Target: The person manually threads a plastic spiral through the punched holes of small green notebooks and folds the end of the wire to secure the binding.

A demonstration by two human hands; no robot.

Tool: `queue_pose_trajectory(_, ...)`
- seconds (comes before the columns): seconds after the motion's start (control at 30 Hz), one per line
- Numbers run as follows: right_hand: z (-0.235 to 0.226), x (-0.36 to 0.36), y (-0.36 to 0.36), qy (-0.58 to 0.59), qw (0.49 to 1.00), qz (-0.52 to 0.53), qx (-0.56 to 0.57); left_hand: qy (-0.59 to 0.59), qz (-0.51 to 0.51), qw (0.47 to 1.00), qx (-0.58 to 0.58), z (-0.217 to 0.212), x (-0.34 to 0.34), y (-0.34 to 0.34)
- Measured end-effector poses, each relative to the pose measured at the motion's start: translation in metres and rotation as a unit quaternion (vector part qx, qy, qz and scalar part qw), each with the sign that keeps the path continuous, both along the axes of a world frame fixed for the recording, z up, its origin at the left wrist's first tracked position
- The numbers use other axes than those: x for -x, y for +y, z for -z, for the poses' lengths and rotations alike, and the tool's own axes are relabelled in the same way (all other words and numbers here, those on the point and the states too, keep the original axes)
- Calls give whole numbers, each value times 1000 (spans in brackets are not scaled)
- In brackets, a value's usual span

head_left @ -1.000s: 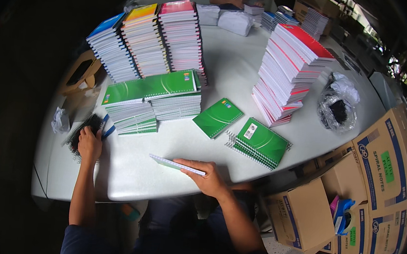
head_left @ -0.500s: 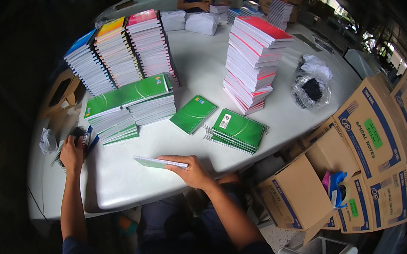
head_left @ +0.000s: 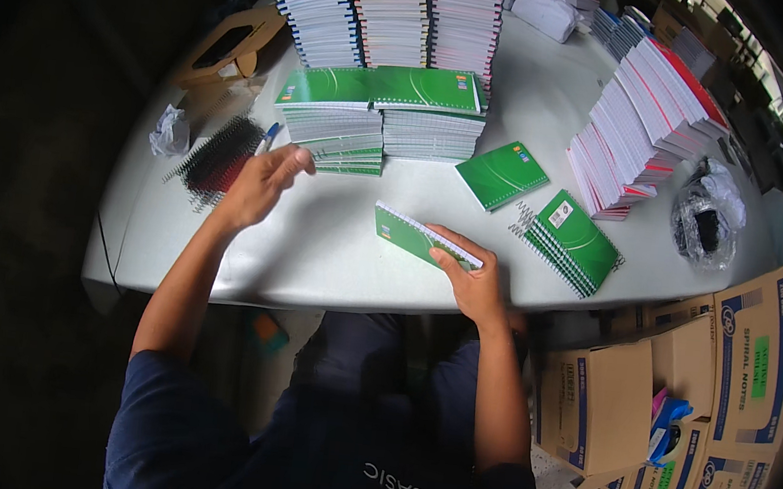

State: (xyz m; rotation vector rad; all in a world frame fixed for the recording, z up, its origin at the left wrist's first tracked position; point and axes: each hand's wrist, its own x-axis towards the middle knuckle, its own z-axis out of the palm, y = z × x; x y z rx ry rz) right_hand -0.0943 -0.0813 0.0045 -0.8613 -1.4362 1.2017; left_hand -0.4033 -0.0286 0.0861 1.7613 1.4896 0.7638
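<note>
My right hand grips a small green notebook by its right end, thumb on the cover and fingers behind. The notebook is tilted above the near part of the table, its row of punched holes along the top edge. My left hand is in the air just right of a pile of black and red spiral coils. Its fingers are curled together; whatever they pinch, if anything, is too small to make out. A blue pen lies beside the coils. Beyond both hands stand stacks of green notebooks.
One loose green notebook and a small pile of coil-bound ones lie to the right. Behind them leans a tall red-covered stack. Tall bound stacks stand at the back. Cardboard boxes crowd the table's right side.
My left hand has come away from the coil pile, moving toward the right. My right hand has tilted the notebook so its green cover shows more. The head view has shifted.
</note>
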Motion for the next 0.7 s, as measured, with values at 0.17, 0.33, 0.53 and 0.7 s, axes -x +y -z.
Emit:
queue_pose_trajectory(0.17,1,0,0,2,1000,10,4,-49,122,991,31,25,-46,-24)
queue_pose_trajectory(0.33,-1,1,-1,0,1000,20,22,-31,92,995,-29,27,-58,-24)
queue_pose_trajectory(0.53,-2,-1,1,-2,1000,5,16,-165,130,977,37,15,-62,-13)
queue_pose_trajectory(0.7,-4,-1,0,-9,1000,9,17,158,192,933,-259,-8,-60,-6)
